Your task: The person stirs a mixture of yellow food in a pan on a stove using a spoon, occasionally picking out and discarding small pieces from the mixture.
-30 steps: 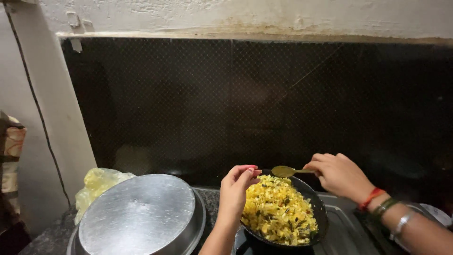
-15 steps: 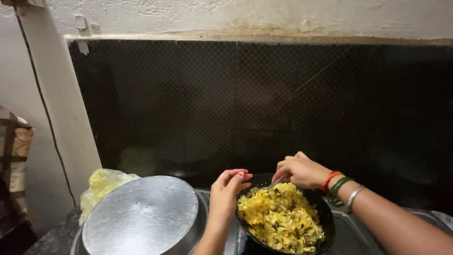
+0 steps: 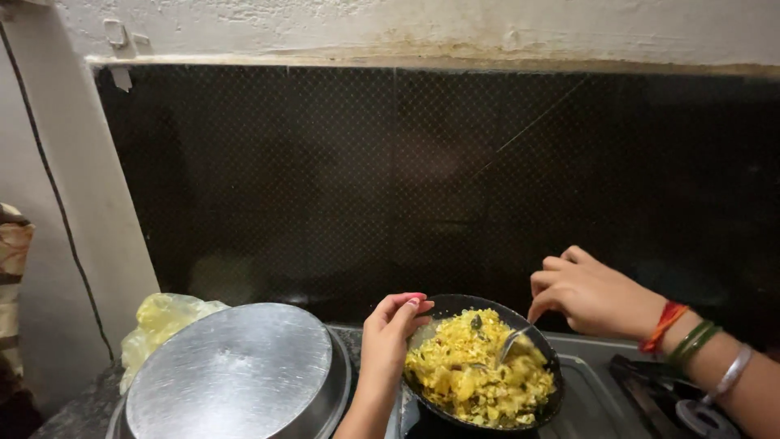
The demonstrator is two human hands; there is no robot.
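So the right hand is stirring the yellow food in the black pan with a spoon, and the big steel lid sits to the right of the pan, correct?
Not quite. In the head view the big steel lid sits to the left of the black pan, not the right. The rest holds: the right hand works a spoon in the yellow food.

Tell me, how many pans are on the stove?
2. A covered steel pot at left; a black pan of yellow food at centre, left hand on its rim. More may lie out of frame.

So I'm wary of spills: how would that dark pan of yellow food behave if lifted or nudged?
The dark pan is heaped with yellow food, so it probably feels heavy and may spill if tilted. The left hand at its rim suggests it could shift when nudged.
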